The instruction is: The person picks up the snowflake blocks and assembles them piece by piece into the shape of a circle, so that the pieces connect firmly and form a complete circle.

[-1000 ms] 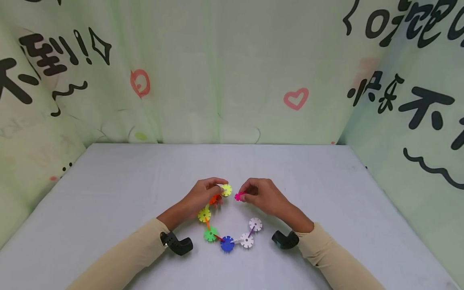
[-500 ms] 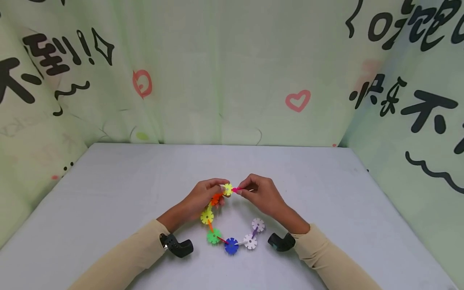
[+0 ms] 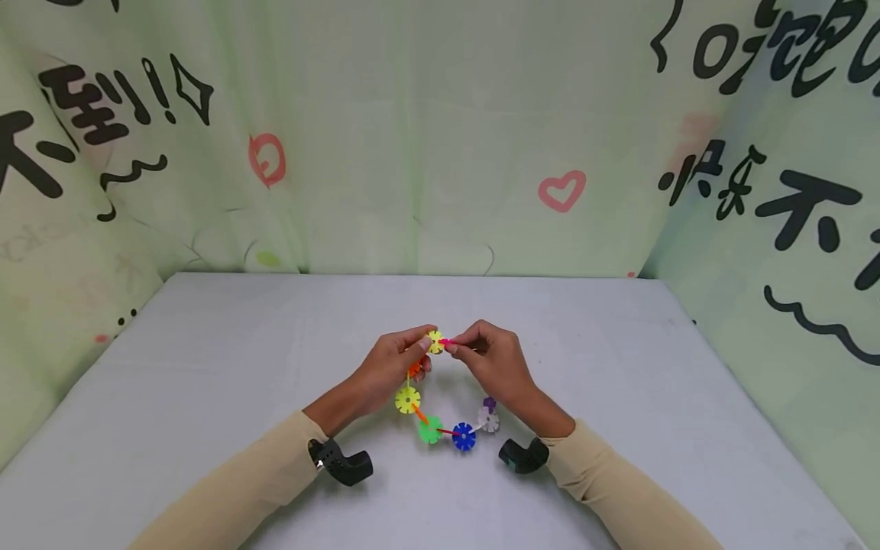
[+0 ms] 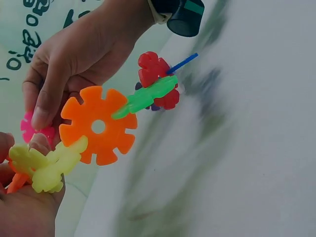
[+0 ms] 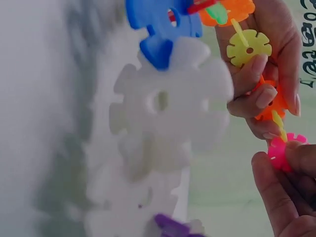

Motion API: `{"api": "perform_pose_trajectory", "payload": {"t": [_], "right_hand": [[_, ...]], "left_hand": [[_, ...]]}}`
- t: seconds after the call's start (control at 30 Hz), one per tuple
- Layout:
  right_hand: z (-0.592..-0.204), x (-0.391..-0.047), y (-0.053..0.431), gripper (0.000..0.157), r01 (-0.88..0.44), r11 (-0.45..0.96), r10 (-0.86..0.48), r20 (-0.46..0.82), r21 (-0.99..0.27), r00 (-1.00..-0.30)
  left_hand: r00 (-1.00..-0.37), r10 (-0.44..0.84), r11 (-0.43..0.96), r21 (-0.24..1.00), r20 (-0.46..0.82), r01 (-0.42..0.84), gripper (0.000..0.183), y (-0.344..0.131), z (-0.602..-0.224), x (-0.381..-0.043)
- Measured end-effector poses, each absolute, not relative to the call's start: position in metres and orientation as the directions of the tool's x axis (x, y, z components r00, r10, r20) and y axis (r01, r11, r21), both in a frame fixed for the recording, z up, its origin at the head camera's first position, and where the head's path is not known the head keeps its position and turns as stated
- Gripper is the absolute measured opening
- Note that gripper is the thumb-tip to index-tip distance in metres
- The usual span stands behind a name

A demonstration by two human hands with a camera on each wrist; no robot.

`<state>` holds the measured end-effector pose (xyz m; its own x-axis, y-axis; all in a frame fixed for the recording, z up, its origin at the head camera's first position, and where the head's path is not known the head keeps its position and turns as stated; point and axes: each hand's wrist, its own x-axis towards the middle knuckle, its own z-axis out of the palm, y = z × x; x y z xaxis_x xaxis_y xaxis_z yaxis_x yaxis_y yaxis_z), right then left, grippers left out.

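Observation:
A chain of notched plastic discs hangs between and below the hands, several colours slotted edge to edge. My left hand (image 3: 385,370) pinches the yellow disc (image 3: 436,341) at its upper end, fingers curled around the links behind it. My right hand (image 3: 502,367) holds a pink disc (image 5: 279,155) between thumb and fingertips, its edge meeting the yellow one. Lower in the chain follow another yellow disc (image 3: 407,399), a green disc (image 3: 431,430), a blue disc (image 3: 464,437), a white disc (image 3: 488,419) and a purple disc (image 3: 490,402). In the left wrist view, an orange disc (image 4: 71,126) looms large.
The white-covered table (image 3: 275,321) lies beneath both forearms. Pale green curtains (image 3: 426,137) with black lettering and red hearts enclose its back and sides. A black wrist camera sits on each wrist, the left one (image 3: 351,467) and the right one (image 3: 522,456).
The right hand has brought the pink disc leftward to the yellow disc, where they now touch. Both hands have risen slightly, and the chain has shifted right and up.

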<state>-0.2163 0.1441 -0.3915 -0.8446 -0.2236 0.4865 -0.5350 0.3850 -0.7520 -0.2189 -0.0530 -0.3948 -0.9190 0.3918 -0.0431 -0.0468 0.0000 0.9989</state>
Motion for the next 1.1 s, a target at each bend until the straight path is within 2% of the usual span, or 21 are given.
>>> {"api": "perform_pose_trajectory", "payload": {"t": [0.17, 0.23, 0.4, 0.5, 0.63, 0.77, 0.87, 0.97, 1.1], "right_hand": [[-0.385, -0.219, 0.145, 0.012, -0.505, 0.406, -0.271, 0.428, -0.762, -0.862], [-0.383, -0.22, 0.147, 0.018, -0.479, 0.439, -0.282, 0.389, -0.761, -0.877], [-0.38, -0.222, 0.161, 0.035, -0.42, 0.553, -0.221, 0.359, -0.719, -0.907], [-0.378, -0.225, 0.173, 0.042, -0.335, 0.568, -0.153, 0.303, -0.752, -0.941], [-0.379, -0.229, 0.182, 0.058, -0.136, 0.438, -0.139, 0.082, -0.889, -0.987], [-0.384, -0.23, 0.182, 0.069, 0.034, 0.264, -0.227, -0.096, -0.964, -0.969], [-0.388, -0.229, 0.18, 0.069, 0.078, 0.161, -0.266, -0.119, -0.984, -0.956], [-0.388, -0.23, 0.177, 0.064, 0.073, 0.114, -0.284, -0.103, -0.991, -0.953], [-0.385, -0.23, 0.171, 0.057, 0.01, 0.173, -0.263, -0.056, -0.985, -0.963]], "left_hand": [[-0.931, 0.364, 0.039, 0.999, -0.009, 0.006, 0.039, -0.057, -0.391, -0.221], [-0.937, 0.35, 0.052, 0.998, 0.017, 0.037, 0.039, -0.057, -0.388, -0.223], [-0.967, 0.248, 0.072, 0.995, 0.053, 0.073, 0.039, -0.056, -0.378, -0.228], [-0.985, 0.16, 0.042, 0.996, 0.065, 0.072, 0.04, -0.058, -0.376, -0.232], [-0.989, 0.081, -0.011, 0.992, 0.123, 0.123, 0.041, -0.065, -0.378, -0.235], [-0.985, 0.053, -0.05, 0.986, 0.162, 0.159, 0.041, -0.068, -0.382, -0.237], [-0.983, 0.058, -0.051, 0.984, 0.172, 0.169, 0.042, -0.066, -0.385, -0.238], [-0.983, 0.063, -0.029, 0.985, 0.17, 0.169, 0.041, -0.063, -0.388, -0.238], [-0.985, 0.066, -0.017, 0.987, 0.158, 0.157, 0.04, -0.061, -0.39, -0.236]]}}
